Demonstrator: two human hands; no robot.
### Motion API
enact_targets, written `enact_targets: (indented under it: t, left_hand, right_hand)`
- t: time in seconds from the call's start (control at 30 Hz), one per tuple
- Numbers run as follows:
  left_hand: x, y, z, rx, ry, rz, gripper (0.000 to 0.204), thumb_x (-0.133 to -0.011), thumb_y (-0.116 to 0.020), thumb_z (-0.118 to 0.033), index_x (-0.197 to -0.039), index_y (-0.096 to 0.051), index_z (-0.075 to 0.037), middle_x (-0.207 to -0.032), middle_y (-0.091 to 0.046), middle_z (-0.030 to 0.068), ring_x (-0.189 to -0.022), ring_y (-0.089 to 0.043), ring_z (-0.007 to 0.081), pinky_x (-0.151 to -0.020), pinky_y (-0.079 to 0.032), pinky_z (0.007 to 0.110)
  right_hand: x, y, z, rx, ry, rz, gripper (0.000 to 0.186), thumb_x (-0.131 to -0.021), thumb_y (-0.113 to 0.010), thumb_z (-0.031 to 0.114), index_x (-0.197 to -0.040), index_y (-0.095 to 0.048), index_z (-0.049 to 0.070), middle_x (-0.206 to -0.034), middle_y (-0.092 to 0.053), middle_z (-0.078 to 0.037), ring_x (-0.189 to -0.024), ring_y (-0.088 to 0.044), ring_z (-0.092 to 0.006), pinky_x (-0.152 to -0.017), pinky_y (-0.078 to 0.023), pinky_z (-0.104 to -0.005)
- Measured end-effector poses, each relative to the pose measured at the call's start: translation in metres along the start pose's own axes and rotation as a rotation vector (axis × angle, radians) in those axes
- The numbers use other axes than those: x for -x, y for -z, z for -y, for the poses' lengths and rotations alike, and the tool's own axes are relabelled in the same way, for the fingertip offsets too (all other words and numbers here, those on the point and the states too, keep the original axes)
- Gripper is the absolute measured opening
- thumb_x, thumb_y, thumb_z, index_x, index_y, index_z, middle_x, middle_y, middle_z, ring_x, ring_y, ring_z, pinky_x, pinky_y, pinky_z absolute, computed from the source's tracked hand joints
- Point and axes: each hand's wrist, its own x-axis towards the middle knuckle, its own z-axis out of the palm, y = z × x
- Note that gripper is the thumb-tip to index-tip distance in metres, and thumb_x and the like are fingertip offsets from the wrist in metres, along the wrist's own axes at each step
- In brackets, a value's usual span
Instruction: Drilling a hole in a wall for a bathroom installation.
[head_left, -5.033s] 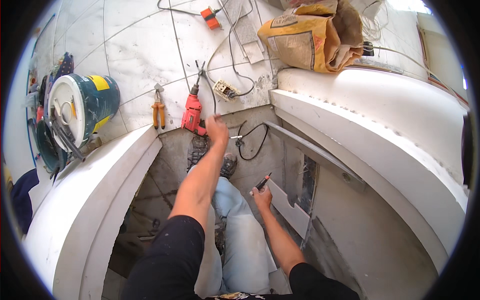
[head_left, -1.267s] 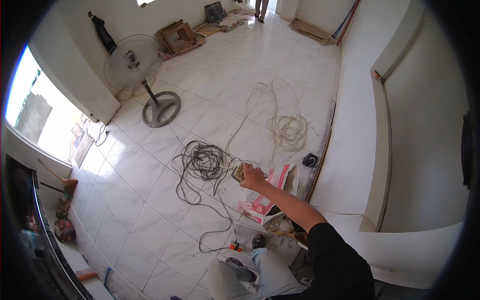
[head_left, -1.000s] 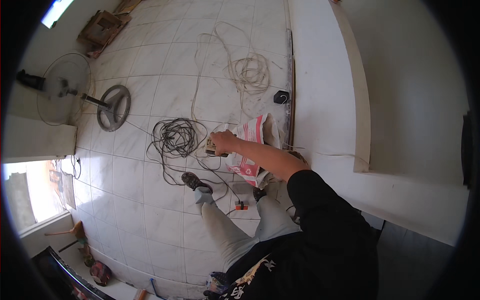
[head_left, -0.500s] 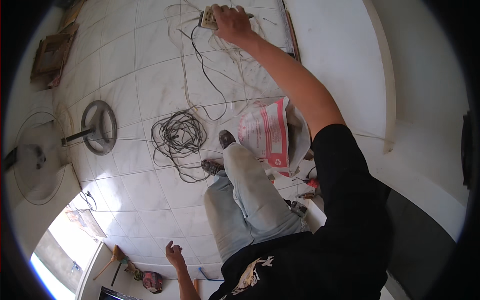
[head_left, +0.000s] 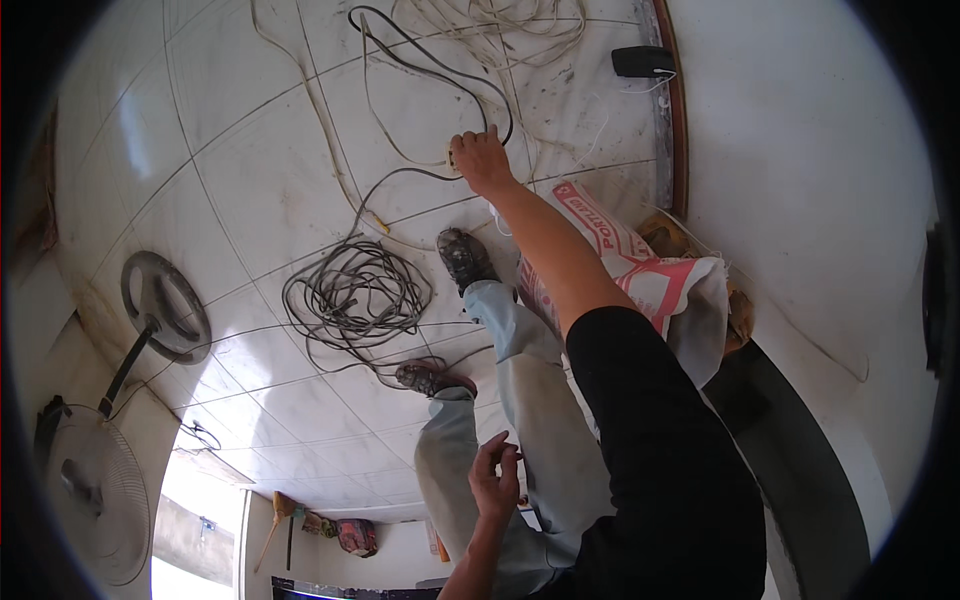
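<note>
My right hand (head_left: pixel 480 162) reaches down past my feet, its fingers closed over a cream extension socket (head_left: pixel 451 158). Most of the socket is hidden under the hand, with a small edge showing at its left. A black cable (head_left: pixel 405 172) runs from beside it to a loose dark coil (head_left: pixel 357 295) on the tiles, left of my shoes. Another loop of dark cable (head_left: pixel 440 72) lies beyond the hand. My left hand (head_left: pixel 495 485) hangs in front of my thigh, fingers loosely bent and apart, with nothing visible in it.
A crumpled white and red sack (head_left: pixel 630 260) lies right of my leg. Pale wires (head_left: pixel 520 30) tangle at the far side, near a black box-like object (head_left: pixel 640 62) by the door track (head_left: pixel 670 120). At left stands a pedestal fan (head_left: pixel 95 490) on a round base (head_left: pixel 165 308).
My right hand has come nearer to my feet with the extension socket. My left hand has moved rightward, in front of my leg. My feet are farther apart, and the view has shifted.
</note>
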Motion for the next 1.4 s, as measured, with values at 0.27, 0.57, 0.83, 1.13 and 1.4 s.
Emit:
enact_targets:
  t: [0.27, 0.57, 0.83, 1.13, 1.4]
  left_hand:
    - [-0.095, -0.037, -0.024, -0.265, -0.155, 0.086, 0.02, -0.091, -0.06, 0.0, -0.108, -0.069, -0.002, -0.086, -0.066, 0.014, -0.079, -0.066, 0.0241, -0.075, -0.051, 0.032]
    - [-0.035, -0.053, -0.088, -0.166, -0.366, 0.171, 0.022, -0.081, -0.063, 0.009, -0.101, -0.064, -0.001, -0.092, -0.066, 0.0156, -0.082, -0.065, 0.0301, -0.076, -0.052, 0.036]
    - [-0.01, -0.078, -0.089, -0.115, -0.304, 0.512, 0.023, -0.082, -0.066, 0.004, -0.104, -0.066, -0.002, -0.095, -0.066, 0.0159, -0.085, -0.066, 0.033, -0.075, -0.055, 0.04]
    - [-0.016, -0.085, -0.083, -0.089, -0.332, 0.54, 0.026, -0.081, -0.065, 0.007, -0.106, -0.066, -0.002, -0.095, -0.066, 0.0157, -0.085, -0.067, 0.0307, -0.075, -0.055, 0.036]
    - [-0.007, -0.076, -0.073, -0.07, -0.363, 0.385, 0.032, -0.075, -0.067, 0.007, -0.105, -0.068, -0.004, -0.096, -0.067, 0.0132, -0.088, -0.067, 0.0287, -0.077, -0.054, 0.037]
  right_hand:
    - [-0.049, -0.031, -0.027, 0.17, 0.065, -0.123, 0.033, -0.082, -0.066, 0.013, -0.113, -0.062, 0.002, -0.099, -0.066, -0.013, -0.095, -0.065, -0.029, -0.109, -0.035, -0.0596]
    - [-0.059, -0.02, 0.016, 0.006, 0.17, -0.281, 0.032, -0.087, -0.058, 0.015, -0.114, -0.061, 0.0, -0.104, -0.065, -0.017, -0.102, -0.062, -0.0315, -0.113, -0.033, -0.0565]
    - [-0.013, -0.011, -0.007, 0.092, 0.252, -0.123, 0.035, -0.082, -0.065, 0.014, -0.114, -0.06, 0.002, -0.103, -0.063, -0.014, -0.104, -0.06, -0.0304, -0.115, -0.03, -0.0578]
    - [0.024, -0.041, -0.072, 0.312, 0.171, 0.076, 0.029, -0.088, -0.057, 0.016, -0.115, -0.061, 0.004, -0.107, -0.063, -0.013, -0.109, -0.058, -0.0302, -0.115, -0.029, -0.0569]
    - [0.081, -0.049, 0.017, -0.317, -0.394, 0.117, 0.021, -0.087, -0.059, 0.017, -0.104, -0.058, 0.004, -0.104, -0.062, -0.018, -0.1, -0.063, -0.0341, -0.086, -0.049, -0.0476]
